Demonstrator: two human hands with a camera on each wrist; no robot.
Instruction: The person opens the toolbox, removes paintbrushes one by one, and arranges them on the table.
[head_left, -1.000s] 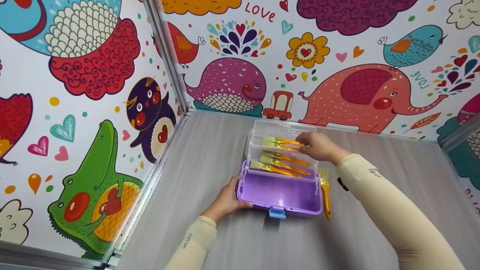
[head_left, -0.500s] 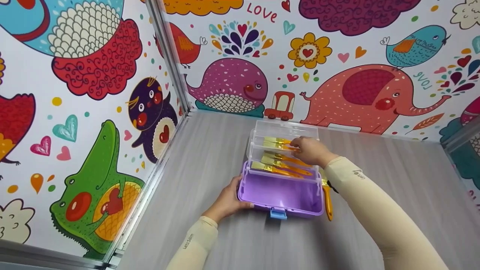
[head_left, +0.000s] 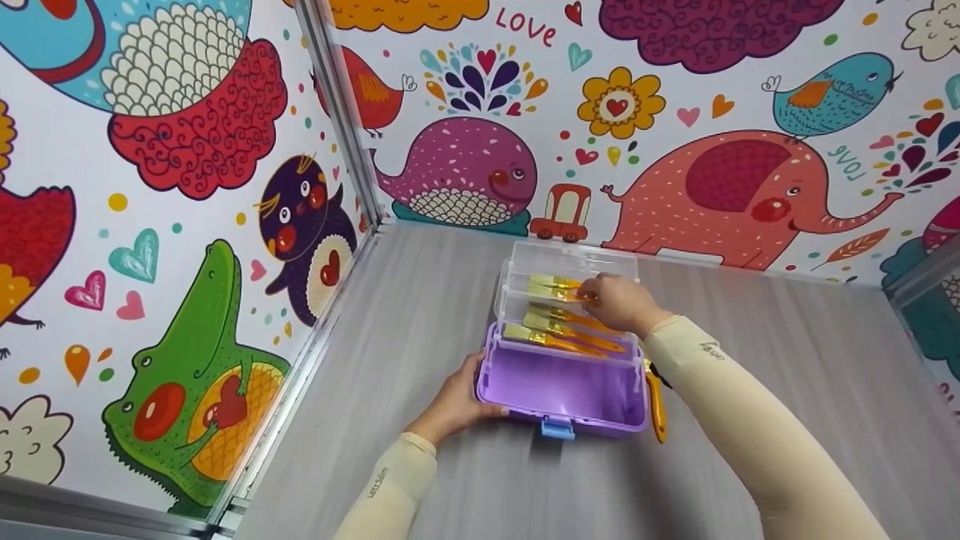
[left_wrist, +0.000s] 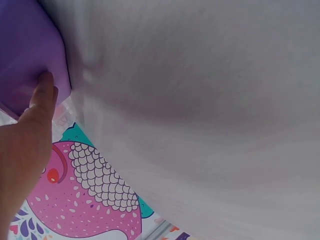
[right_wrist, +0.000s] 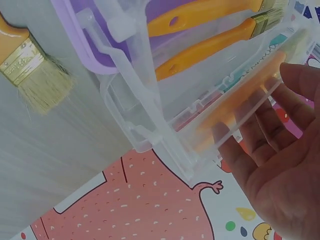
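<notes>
A purple storage box [head_left: 611, 427] stands open, with clear tiered trays [head_left: 517, 305] raised behind its bare lower compartment. My left hand [head_left: 455, 405] grips the box's front left corner, thumb along the front and a finger against the purple side [left_wrist: 30, 65]. Over the upper tray, my right hand [head_left: 619, 301] holds an orange-handled paintbrush [head_left: 551, 291] near its handle. In the right wrist view the right hand [right_wrist: 280, 150] reaches over the translucent tray wall, fingertips at the orange handle [right_wrist: 255, 92]. Several more paintbrushes [head_left: 559, 341] lie side by side in the lower tray.
One loose paintbrush [head_left: 657, 409] lies on the grey table [head_left: 360, 375] just right of the box, partly hidden by the right sleeve. A blue latch [head_left: 557, 429] juts from the box front. Cartoon-printed walls [head_left: 465, 172] stand at the back and left.
My right hand has shifted left and slightly down along the upper tray, toward the brushes' metal bands. The left hand and the box hold their place.
</notes>
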